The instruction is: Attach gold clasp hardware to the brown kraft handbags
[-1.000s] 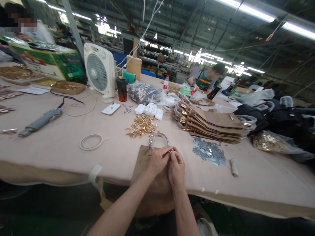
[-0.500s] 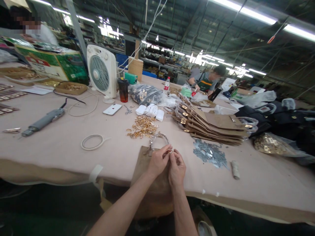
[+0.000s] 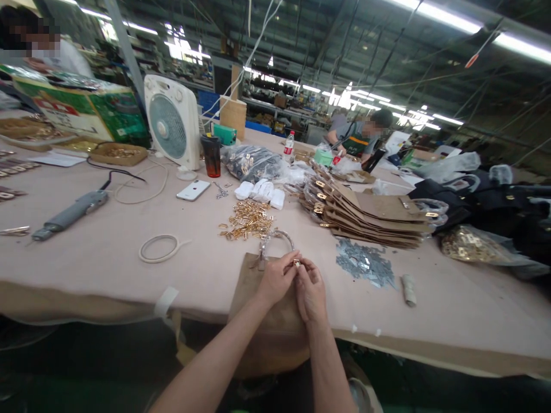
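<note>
My left hand [image 3: 278, 279] and my right hand [image 3: 310, 289] meet over a brown bag panel [image 3: 247, 287] at the table's front edge. Between their closed fingertips is a small gold metal fitting [image 3: 297, 262], its exact shape partly covered by the fingers. A handle wrapped in clear plastic [image 3: 278, 234] arches from the panel's top, just behind my hands. Beyond it lies a heap of gold metal fittings [image 3: 247, 221]. Flat grey metal plates [image 3: 365, 263] are spread in a pile to the right of my right hand.
Brown bag panels [image 3: 374, 221] are stacked at right, near a rolled piece [image 3: 408, 290]. At left lie a tape roll [image 3: 158, 249] and a grey electric screwdriver [image 3: 71, 215]. A phone [image 3: 193, 190], a cup [image 3: 212, 156] and a fan [image 3: 172, 123] stand farther back. Co-workers are beyond.
The camera view has shifted slightly. My hands stay together over the panel, and the gold fitting between the fingertips has turned a little and shows more of its face.
</note>
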Action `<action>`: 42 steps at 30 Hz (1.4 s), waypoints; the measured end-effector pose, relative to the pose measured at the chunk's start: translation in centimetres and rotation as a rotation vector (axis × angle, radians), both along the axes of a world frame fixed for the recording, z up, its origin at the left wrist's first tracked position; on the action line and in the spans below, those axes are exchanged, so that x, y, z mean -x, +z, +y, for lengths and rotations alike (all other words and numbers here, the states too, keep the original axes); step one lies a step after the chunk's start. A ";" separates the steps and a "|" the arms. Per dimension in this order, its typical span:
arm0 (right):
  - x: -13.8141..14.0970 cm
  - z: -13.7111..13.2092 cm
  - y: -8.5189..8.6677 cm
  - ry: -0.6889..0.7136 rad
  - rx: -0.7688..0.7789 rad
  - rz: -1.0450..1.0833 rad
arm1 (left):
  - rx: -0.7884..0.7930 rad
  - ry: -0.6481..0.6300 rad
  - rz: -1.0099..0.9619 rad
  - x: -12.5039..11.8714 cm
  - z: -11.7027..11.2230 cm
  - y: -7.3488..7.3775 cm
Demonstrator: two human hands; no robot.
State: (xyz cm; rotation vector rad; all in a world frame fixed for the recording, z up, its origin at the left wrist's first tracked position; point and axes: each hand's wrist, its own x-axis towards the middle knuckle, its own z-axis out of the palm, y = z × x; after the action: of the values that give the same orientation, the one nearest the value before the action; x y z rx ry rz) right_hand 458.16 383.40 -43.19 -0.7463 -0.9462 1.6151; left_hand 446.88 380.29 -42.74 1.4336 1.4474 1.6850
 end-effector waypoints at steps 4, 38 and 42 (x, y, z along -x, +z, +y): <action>-0.3 -0.2 -0.6 -0.211 -0.082 -0.093 | 0.025 -0.061 -0.131 0.0 0.4 -0.6; -3.9 2.2 0.6 -0.093 -0.303 -0.528 | -0.009 -0.017 0.225 -0.4 0.2 0.0; -4.0 2.2 0.7 -0.061 -0.397 -0.543 | -0.052 -0.037 0.283 -0.7 0.2 0.0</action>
State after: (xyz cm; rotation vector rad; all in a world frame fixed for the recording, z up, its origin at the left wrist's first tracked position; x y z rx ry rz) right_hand 462.13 385.64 -42.53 -0.9373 -1.5607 1.1288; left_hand 447.55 380.48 -42.79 1.7739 1.5202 1.5551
